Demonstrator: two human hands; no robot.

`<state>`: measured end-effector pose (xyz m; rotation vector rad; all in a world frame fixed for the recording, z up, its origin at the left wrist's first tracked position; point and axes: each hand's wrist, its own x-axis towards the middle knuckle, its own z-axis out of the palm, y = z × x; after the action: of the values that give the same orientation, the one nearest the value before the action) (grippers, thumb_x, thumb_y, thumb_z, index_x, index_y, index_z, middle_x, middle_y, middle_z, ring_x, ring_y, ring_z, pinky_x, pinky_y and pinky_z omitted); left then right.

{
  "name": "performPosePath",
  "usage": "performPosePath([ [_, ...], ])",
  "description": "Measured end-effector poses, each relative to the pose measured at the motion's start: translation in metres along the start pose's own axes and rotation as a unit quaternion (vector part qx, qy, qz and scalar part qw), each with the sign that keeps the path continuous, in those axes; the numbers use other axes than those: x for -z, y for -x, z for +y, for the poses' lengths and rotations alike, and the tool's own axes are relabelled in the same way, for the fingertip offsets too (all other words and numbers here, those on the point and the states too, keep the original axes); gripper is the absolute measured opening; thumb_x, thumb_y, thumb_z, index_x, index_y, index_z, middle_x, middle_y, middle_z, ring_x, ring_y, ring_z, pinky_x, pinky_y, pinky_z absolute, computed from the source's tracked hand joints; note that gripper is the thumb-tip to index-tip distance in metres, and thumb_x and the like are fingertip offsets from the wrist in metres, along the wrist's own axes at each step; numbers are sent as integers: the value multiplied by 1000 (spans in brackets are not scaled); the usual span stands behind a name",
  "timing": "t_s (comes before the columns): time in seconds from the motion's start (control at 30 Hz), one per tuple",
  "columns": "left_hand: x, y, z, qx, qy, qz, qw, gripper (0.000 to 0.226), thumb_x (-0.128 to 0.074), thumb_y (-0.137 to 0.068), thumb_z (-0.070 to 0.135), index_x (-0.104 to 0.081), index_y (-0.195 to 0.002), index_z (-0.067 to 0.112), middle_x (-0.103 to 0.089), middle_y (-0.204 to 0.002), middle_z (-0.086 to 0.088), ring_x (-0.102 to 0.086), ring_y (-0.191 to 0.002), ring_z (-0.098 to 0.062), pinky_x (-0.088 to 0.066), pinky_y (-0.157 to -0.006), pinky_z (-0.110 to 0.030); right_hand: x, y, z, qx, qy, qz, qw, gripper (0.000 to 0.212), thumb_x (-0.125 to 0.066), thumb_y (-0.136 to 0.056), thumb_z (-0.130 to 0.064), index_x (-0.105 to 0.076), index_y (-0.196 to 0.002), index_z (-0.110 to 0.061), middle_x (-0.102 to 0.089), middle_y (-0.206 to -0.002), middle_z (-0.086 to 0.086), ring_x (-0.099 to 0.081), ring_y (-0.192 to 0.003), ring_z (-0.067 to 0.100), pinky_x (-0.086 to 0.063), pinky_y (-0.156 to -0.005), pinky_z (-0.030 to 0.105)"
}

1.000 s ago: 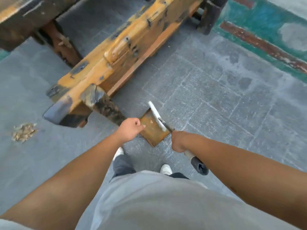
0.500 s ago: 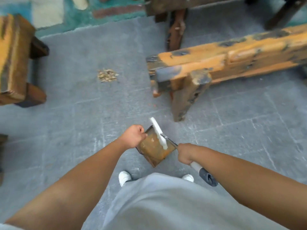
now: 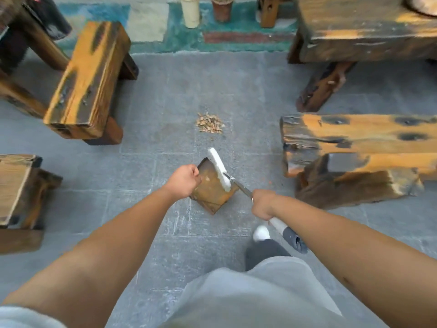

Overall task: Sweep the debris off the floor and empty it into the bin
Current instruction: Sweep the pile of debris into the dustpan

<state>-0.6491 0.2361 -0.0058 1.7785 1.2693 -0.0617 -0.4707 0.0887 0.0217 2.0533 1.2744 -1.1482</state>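
A small pile of tan debris (image 3: 210,123) lies on the grey tiled floor straight ahead, between the benches. My left hand (image 3: 183,181) is closed on the edge of a rusty brown dustpan (image 3: 212,192), held above the floor. My right hand (image 3: 262,203) grips the handle of a brush with a white head (image 3: 219,169); the head rests across the pan's top. The handle's dark end (image 3: 294,240) sticks out behind my wrist. The debris is a short way beyond the pan. No bin is visible.
Heavy orange-and-black wooden benches flank the path: one at the left (image 3: 87,79), one at the right (image 3: 359,147), another at the near left (image 3: 16,192). A table (image 3: 364,29) stands far right. Two pots (image 3: 191,11) sit by a teal mat (image 3: 184,41).
My view has swung left and forward; the debris pile has shifted from far left to straight ahead. Both hands still hold the pan and brush the same way.
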Motion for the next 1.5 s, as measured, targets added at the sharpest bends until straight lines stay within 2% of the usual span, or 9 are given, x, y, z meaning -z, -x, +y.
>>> performPosePath([
  [0.33, 117, -219, 9, 62, 21, 52, 996, 36, -58, -90, 9, -34, -65, 17, -35, -58, -1, -30, -50, -16, -26, -47, -25, 202, -193, -17, -32, -80, 52, 995, 49, -48, -88, 1, -44, -137, -1, -59, -111, 14, -63, -81, 26, -45, -55, 28],
  [0.47, 151, -305, 9, 89, 6, 32, 996, 37, -57, -91, 8, -32, -64, 16, -34, -58, -1, -30, -50, -16, -25, -46, -25, 274, -280, -28, -57, -93, 83, 991, 49, -47, -93, -8, -43, -142, -5, -59, -125, 15, -63, -106, 30, -46, -68, 29],
  [0.6, 175, -385, 2, 104, 1, 6, 995, 38, -58, -89, 6, -32, -63, 16, -33, -57, 0, -28, -47, -15, -25, -40, -22, 325, -358, -48, -86, -92, 72, 989, 47, -46, -93, -10, -45, -140, -5, -61, -118, 14, -62, -95, 29, -48, -67, 29],
  [0.73, 200, -462, -19, 113, 6, -28, 993, 39, -60, -88, 5, -33, -62, 16, -33, -55, -1, -27, -46, -16, -23, -43, -23, 343, -437, -78, -123, -76, 41, 989, 53, -48, -91, -6, -37, -143, -1, -59, -107, 10, -55, -80, 24, -44, -53, 29],
  [1.0, 254, -563, -67, 82, -18, -90, 992, 41, -63, -84, 7, -34, -58, 17, -28, -49, 0, -23, -40, -15, -18, -41, -18, 323, -555, -137, -177, -128, 10, 976, 52, -48, -91, -6, -40, -142, -1, -63, -111, 11, -66, -95, 27, -56, -76, 35],
  [1.13, 275, -585, -89, 87, -10, -108, 990, 41, -63, -85, 10, -34, -58, 18, -27, -47, 1, -20, -38, -14, -17, -42, -19, 308, -586, -162, -187, -195, 13, 963, 60, -46, -93, -8, -26, -150, -5, -57, -126, 17, -64, -106, 33, -56, -86, 42],
  [1.3, 289, -598, -98, 78, -21, -102, 992, 36, -63, -86, 16, -38, -61, 17, -32, -44, 3, -24, -34, -12, -22, -39, -20, 303, -605, -171, -193, -265, 21, 944, 59, -44, -95, 2, -25, -150, -5, -58, -90, 19, -59, -56, 25, -49, -44, 34],
  [1.4, 283, -599, -93, 76, -14, -103, 992, 34, -63, -88, 23, -40, -64, 16, -33, -48, 1, -26, -37, -14, -23, -43, -22, 302, -609, -170, -191, -244, 41, 950, 53, -44, -96, 0, -33, -148, -3, -56, -107, 21, -58, -58, 26, -47, -41, 31],
  [1.5, 259, -592, -83, 53, -33, -103, 993, 34, -63, -89, 30, -41, -67, 15, -34, -51, 0, -29, -43, -17, -22, -47, -26, 302, -613, -170, -182, -212, 48, 959, 50, -46, -95, 1, -37, -144, 0, -58, -104, 21, -61, -69, 30, -57, -58, 36],
])
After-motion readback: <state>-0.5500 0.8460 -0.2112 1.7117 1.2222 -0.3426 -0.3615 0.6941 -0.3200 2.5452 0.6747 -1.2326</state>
